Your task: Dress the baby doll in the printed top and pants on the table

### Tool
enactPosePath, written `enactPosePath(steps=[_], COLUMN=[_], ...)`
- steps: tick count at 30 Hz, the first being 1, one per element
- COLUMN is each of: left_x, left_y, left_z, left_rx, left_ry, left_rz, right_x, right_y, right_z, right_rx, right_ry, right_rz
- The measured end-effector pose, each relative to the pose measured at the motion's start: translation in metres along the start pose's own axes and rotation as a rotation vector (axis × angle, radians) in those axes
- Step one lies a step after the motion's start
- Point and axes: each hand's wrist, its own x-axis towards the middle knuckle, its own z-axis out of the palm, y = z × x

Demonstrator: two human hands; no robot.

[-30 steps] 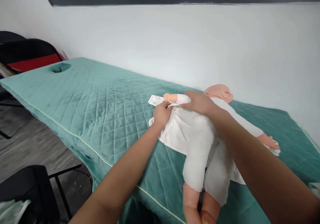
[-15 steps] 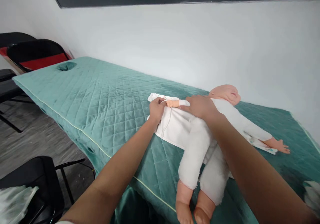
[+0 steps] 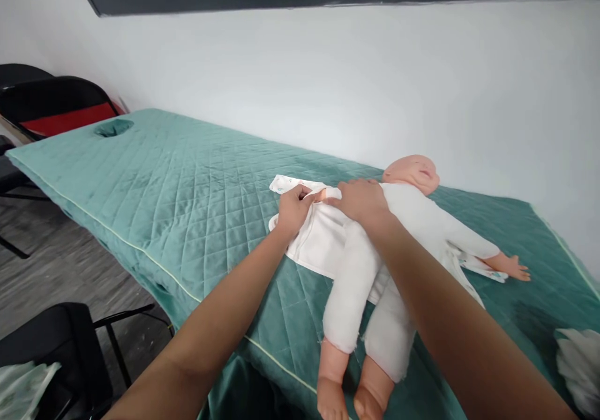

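Baby doll (image 3: 415, 217) lies stretched out on the green quilted bed cover (image 3: 210, 176), head turned aside, feet at the near edge, with a white baby shirt (image 3: 321, 245) spread under it — presumably so the arms lie along the sleeves (image 3: 284, 184). Left hand (image 3: 293, 210) has thumb and fingers together on a fold of shirt cloth beside the doll's forearm, likely to hold that edge up; right hand (image 3: 360, 198) lies over the same arm, seemingly to steady it — can't tell if its fingers clamp or just press, undersides hidden.
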Motion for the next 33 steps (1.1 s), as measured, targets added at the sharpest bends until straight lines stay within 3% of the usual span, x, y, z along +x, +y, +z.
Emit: enactPosePath(steps=[4, 6, 14, 18, 22, 26, 30, 33], left_x=[-0.001, -0.001, 0.003, 0.001, 0.0, -0.001, -0.004, -0.005], left_y=[-0.002, -0.002, -0.01, -0.011, -0.007, -0.005, -0.004, -0.003], left_z=[0.002, 0.002, 0.004, 0.007, 0.007, 0.004, 0.003, 0.004], left_rx=[0.098, 0.155, 0.515, 0.696, 0.683, 0.552, 0.511, 0.516], left_ry=[-0.172, -0.204, 0.054, 0.041, -0.05, -0.105, -0.137, -0.151], left_rz=[0.115, 0.144, 0.103, 0.045, 0.081, 0.184, 0.206, 0.205], right_x=[0.006, 0.009, 0.014, 0.018, 0.01, -0.024, -0.073, -0.104], right_y=[-0.006, -0.008, -0.009, -0.012, -0.01, 0.015, 0.064, 0.095], right_z=[0.003, 0.006, 0.009, 0.01, 0.005, -0.006, 0.003, 0.025], right_rx=[0.028, 0.034, 0.061, 0.079, 0.087, 0.258, 0.595, 0.667], right_ry=[0.017, 0.018, 0.03, 0.015, 0.058, 0.249, 0.492, 0.546], right_rz=[0.039, 0.053, 0.065, 0.095, 0.092, 0.137, 0.394, 0.654])
